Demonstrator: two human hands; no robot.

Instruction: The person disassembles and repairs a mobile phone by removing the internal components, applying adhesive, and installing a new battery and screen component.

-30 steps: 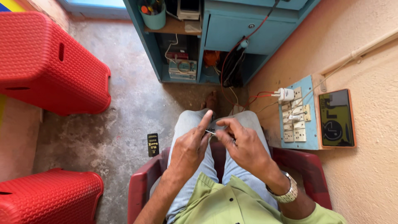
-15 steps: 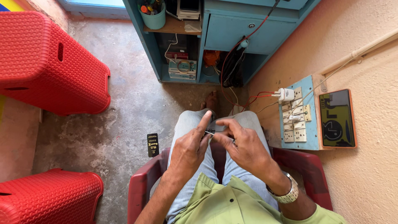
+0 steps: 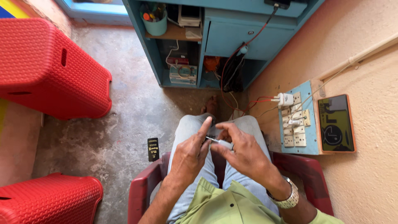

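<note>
I sit in a dark red plastic chair (image 3: 143, 193) and look down at my lap. My left hand (image 3: 188, 155) curls around a small dark object (image 3: 210, 138) held over my knees, index finger stretched forward along it. My right hand (image 3: 242, 151) pinches a thin white-handled tool (image 3: 222, 143), its metal tip pointing left into that object. The two hands touch each other. Most of the dark object is hidden by my fingers. A metal watch (image 3: 286, 199) is on my right wrist.
Two red woven plastic stools (image 3: 49, 68) (image 3: 45, 201) stand at left. A small black packet (image 3: 153, 149) lies on the concrete floor. A blue cabinet (image 3: 215, 41) with wires is ahead. A blue switchboard (image 3: 295, 122) with a white plug is on the right wall.
</note>
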